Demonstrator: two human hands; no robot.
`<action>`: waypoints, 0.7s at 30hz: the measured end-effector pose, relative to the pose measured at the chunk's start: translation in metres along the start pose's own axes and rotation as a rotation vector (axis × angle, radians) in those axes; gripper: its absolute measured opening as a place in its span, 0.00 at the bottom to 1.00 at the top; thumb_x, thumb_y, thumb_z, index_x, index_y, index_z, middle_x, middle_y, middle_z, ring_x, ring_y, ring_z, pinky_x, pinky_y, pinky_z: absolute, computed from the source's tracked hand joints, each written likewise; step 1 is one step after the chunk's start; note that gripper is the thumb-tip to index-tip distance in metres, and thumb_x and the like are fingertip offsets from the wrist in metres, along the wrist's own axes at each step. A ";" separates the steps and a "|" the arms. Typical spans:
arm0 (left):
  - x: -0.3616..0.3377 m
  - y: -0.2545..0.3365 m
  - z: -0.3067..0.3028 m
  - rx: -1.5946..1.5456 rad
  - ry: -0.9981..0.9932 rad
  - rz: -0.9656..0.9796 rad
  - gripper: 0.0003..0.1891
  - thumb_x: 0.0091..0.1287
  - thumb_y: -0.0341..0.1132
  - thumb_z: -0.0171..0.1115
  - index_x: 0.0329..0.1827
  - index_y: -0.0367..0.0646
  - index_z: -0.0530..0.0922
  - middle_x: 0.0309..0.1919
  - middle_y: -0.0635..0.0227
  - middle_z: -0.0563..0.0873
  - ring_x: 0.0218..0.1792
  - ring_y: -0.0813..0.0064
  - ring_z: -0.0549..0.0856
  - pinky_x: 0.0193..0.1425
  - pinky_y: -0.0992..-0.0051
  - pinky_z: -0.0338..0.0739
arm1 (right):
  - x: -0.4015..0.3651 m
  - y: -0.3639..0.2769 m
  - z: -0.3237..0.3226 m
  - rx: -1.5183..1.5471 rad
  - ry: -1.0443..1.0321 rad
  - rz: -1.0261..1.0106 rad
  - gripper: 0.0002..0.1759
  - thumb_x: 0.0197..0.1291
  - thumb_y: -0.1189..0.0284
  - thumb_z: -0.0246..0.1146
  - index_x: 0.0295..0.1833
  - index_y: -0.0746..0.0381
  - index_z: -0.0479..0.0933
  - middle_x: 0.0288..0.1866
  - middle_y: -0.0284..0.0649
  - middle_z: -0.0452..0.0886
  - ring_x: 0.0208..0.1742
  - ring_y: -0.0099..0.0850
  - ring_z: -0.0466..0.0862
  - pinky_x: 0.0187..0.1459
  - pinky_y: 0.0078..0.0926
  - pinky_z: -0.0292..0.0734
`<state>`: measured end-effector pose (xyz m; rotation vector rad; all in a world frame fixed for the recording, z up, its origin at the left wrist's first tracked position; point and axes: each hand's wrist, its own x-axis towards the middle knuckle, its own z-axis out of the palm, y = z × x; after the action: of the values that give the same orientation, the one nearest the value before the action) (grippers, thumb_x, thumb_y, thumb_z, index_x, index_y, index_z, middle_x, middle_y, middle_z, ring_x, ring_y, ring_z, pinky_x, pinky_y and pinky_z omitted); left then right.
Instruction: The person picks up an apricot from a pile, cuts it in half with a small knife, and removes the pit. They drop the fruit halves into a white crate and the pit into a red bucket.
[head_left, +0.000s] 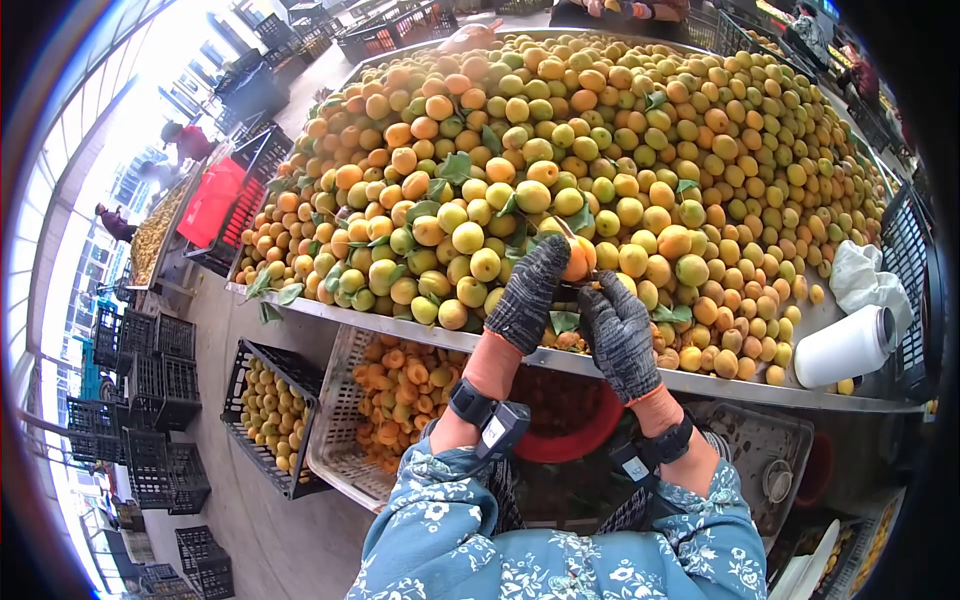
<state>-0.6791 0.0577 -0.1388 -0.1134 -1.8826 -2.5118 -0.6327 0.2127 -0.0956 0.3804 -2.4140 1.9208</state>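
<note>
Over the front edge of a heap of apricots [470,238], my left hand [533,293], in a dark grey knit glove, is closed around an orange apricot [580,260]. The fruit looks split, with a thin edge sticking up at its top. My right hand [620,338], gloved the same way, has its fingers pinched together just below and beside this apricot. What sits between the right fingertips is too small and hidden to make out. Both wrists wear dark bands with small box-like devices. Green leaves [455,167] lie among the fruit.
Below the metal table edge [400,325] stand a white crate [335,425] of opened apricots, a black crate [255,375] of whole ones and a red basin [565,440]. A white jug [845,347] lies at right. Other people work across and around the table.
</note>
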 end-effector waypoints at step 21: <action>-0.010 0.023 0.021 -0.452 0.162 -0.223 0.15 0.68 0.41 0.62 0.51 0.42 0.78 0.42 0.71 0.83 0.43 0.76 0.82 0.50 0.75 0.78 | 0.000 -0.005 0.013 -0.260 0.082 -0.136 0.20 0.61 0.75 0.62 0.59 0.68 0.75 0.40 0.45 0.85 0.38 0.45 0.85 0.44 0.31 0.79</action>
<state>-0.6668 0.0709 -0.1111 0.3087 -1.3096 -2.9448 -0.6299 0.1990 -0.0940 0.4298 -2.4704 1.5147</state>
